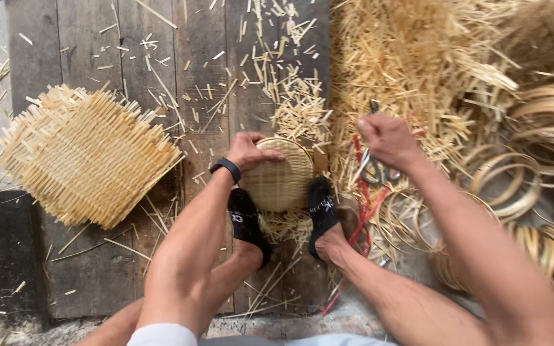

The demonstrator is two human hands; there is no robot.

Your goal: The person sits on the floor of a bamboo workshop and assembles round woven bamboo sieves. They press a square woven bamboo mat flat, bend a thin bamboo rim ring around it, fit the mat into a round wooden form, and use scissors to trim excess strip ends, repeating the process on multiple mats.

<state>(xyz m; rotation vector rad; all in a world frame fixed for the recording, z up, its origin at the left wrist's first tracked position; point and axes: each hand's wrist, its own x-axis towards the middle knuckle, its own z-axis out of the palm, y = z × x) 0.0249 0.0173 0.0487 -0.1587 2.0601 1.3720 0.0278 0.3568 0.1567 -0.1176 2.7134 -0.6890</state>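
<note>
Weathered wooden planks (97,51) make up the work floor, seen from above and littered with pale bamboo slivers. On the right, a deep heap of bamboo offcuts (411,64) covers the boards, and beside it lies a tangle of coiled bamboo hoops (546,128). On the left rests a stack of flat woven mats (88,157) with ragged, untrimmed ends.

At centre, a small round woven basket (281,174) sits between the person's two feet in black socks (246,221), which touch it on either side. Its weave looks complete and its edge rounded, so the shaping appears largely done; whether a rim hoop is fitted cannot be told. The mats suggest more pieces wait.

The left hand (246,150), with a dark wristband (226,168), curls over the basket's upper left edge, gripping it. The right hand (386,141) is closed around the handles of scissors (373,168), held over the offcuts near some red cord (360,192).
</note>
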